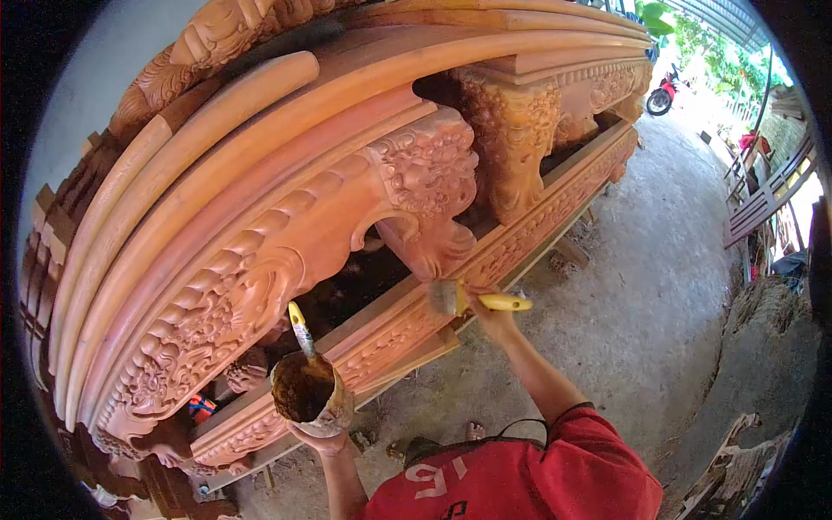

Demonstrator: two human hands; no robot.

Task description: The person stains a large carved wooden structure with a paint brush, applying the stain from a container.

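A wide brush with a yellow handle [505, 302] is in my right hand [487, 314], its bristles against the lower carved rail [381, 344] of a reddish-brown wooden piece. My left hand [324, 440] holds a round pot [334, 411] from below, with brown matter inside. A second brush [301, 328], with a yellow and white handle, stands in the pot. Just above my right hand is a carved leg [431, 178] of the wooden piece.
Long curved wooden edges [217, 143] run across the upper left. Concrete floor [646, 260] lies to the right. Farther off are a red motorbike [662, 95] and a slatted wooden piece [767, 206]. A wood block [569, 252] sits below the rail.
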